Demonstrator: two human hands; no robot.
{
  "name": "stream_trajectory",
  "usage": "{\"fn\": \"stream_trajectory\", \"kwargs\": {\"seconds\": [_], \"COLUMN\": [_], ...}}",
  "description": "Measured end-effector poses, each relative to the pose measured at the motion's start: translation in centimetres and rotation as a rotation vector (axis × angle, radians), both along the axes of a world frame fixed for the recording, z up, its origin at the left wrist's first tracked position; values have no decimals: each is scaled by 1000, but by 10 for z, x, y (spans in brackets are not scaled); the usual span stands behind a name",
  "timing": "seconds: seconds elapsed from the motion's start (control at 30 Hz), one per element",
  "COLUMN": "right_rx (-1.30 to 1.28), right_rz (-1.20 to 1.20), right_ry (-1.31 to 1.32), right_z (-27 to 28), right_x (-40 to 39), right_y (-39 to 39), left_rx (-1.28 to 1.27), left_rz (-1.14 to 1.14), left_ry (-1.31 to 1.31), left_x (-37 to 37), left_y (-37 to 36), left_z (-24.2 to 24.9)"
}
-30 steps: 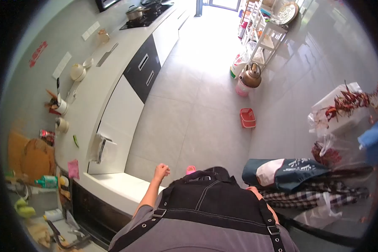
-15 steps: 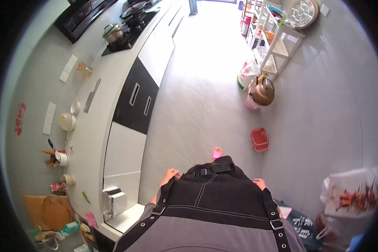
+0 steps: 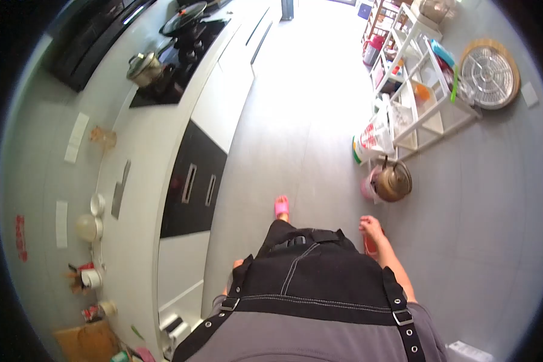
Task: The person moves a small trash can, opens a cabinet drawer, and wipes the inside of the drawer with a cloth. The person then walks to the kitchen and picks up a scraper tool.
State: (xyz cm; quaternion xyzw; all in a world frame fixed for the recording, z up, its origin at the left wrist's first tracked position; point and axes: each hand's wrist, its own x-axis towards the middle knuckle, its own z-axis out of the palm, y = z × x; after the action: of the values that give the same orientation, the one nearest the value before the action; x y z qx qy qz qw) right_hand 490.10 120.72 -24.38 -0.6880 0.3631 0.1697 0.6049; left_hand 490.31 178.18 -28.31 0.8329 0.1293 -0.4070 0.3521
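Observation:
My right hand (image 3: 371, 225) hangs in front of my right hip, over the floor, with its fingers loosely curled; whether they hold anything is too small to tell. Below it a red basket (image 3: 371, 242) shows in part on the floor. Beyond the hand, a brown metal kettle (image 3: 393, 181) rests on a pink bucket (image 3: 369, 188). My left hand (image 3: 238, 263) is mostly hidden behind my black apron (image 3: 320, 271), at the left of my waist.
On the left runs a white counter (image 3: 140, 163) with a cleaver (image 3: 120, 190), a pot (image 3: 145, 69) and a black stove (image 3: 187, 57). A white shelf rack (image 3: 425, 114) and a white sack (image 3: 371, 140) stand along the right wall. A pink slipper (image 3: 282, 208) is on my foot.
The view has moved forward along the counter, and the kettle and rack are nearer. My right hand has swung forward over the red basket; my left hand has drawn back. A foot has stepped forward.

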Motion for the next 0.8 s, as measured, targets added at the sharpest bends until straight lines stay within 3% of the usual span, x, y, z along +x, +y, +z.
{"fn": "stream_trajectory", "kwargs": {"seconds": [0.07, 0.13, 0.2, 0.3, 0.4, 0.43, 0.53, 0.6, 0.67, 0.7, 0.8], "right_rx": [61, 158, 31, 93, 77, 18, 44, 22, 105, 96, 88], "right_rz": [-72, 37, 137, -107, -188, -116, -123, -210, -246, -367, -277], "right_ry": [102, 216, 336, 353, 356, 332, 388, 418, 330, 363, 294], "right_z": [-3, -20, 28, 3, 18, 32, 14, -8, -69, -40, -32], "right_x": [13, 21, 55, 78, 129, 153, 214, 262, 294, 333, 433], "right_y": [9, 3, 14, -1, -14, -18, -53, -80, -122, -124, -169], "left_rx": [-19, -38, -74, -232, -256, -228, -280, -272, -218, -193, -235], "left_rz": [-17, 4, 96, 448, 451, 423, 460, 321, 118, 30, -56], "left_ry": [-2, 1, 19, 69, 12, -7, -90, -40, -29, -44, -122], "left_x": [62, 141, 220, 330, 436, 469, 541, 580, 598, 607, 655], "left_y": [-4, -17, -29, -29, -55, -67, -107, -127, -151, -166, -210], "left_z": [11, 45, 70, 40, 42, 42, 29, -1, -12, -16, -25]}}
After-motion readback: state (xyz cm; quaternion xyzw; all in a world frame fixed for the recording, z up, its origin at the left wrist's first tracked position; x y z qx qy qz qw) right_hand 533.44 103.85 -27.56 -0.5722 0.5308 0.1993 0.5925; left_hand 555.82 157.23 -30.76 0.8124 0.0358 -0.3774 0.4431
